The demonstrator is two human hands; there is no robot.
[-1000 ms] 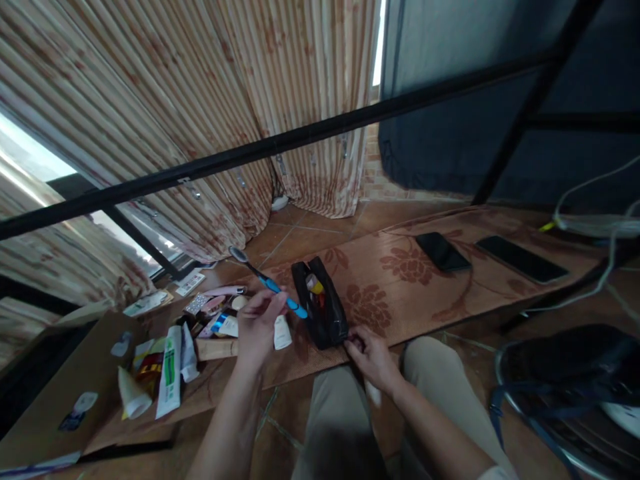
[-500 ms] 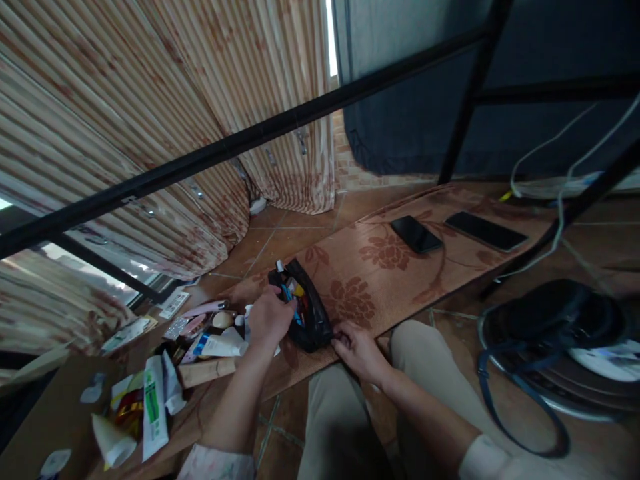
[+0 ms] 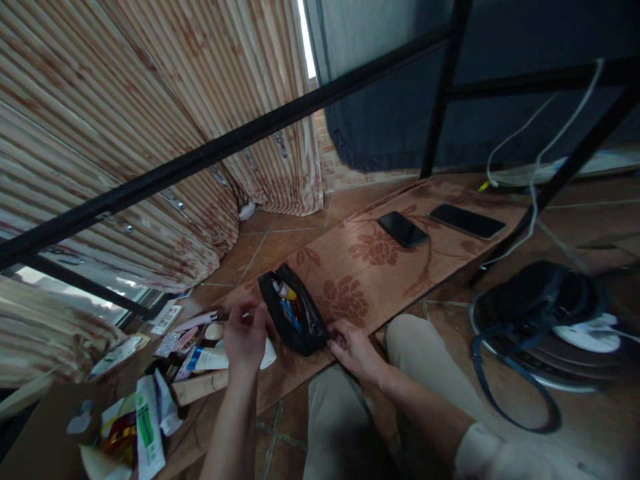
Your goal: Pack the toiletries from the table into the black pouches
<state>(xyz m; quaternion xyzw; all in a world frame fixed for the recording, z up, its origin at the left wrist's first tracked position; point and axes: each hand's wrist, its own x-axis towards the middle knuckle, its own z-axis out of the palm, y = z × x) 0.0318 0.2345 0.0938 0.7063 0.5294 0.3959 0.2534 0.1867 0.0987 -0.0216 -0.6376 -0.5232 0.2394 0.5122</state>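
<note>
A black zip pouch (image 3: pixel 315 317) lies unzipped on the patterned mat, with several small items inside, among them a yellow one and some blue ones. At its near right end, my right hand (image 3: pixel 353 348) is closed, fingers pinching the pouch's corner. To the left of the pouch, my left hand (image 3: pixel 245 340) hovers over spread cosmetics, fingers loosely curled and apart, with nothing visible in them. Around it lie a white and blue tube (image 3: pixel 207 359), a round beige item (image 3: pixel 214 331), a pink oval item (image 3: pixel 187 338) and a long pink item (image 3: pixel 197 321). My left hand hides some cosmetics.
Two phones, one nearer (image 3: pixel 403 229) and one farther (image 3: pixel 467 221), lie on the mat (image 3: pixel 345 293). A green and white tube (image 3: pixel 149 427) rests near a cardboard box (image 3: pixel 55 433). A black metal bar (image 3: pixel 225 143) crosses ahead. A black strapped bag (image 3: pixel 545 300) sits at right.
My left hand has withdrawn from the pouch opening and moved left over the cosmetics. The white-tipped item that stuck out of the pouch now lies lower inside. My right hand stays at the pouch's corner.
</note>
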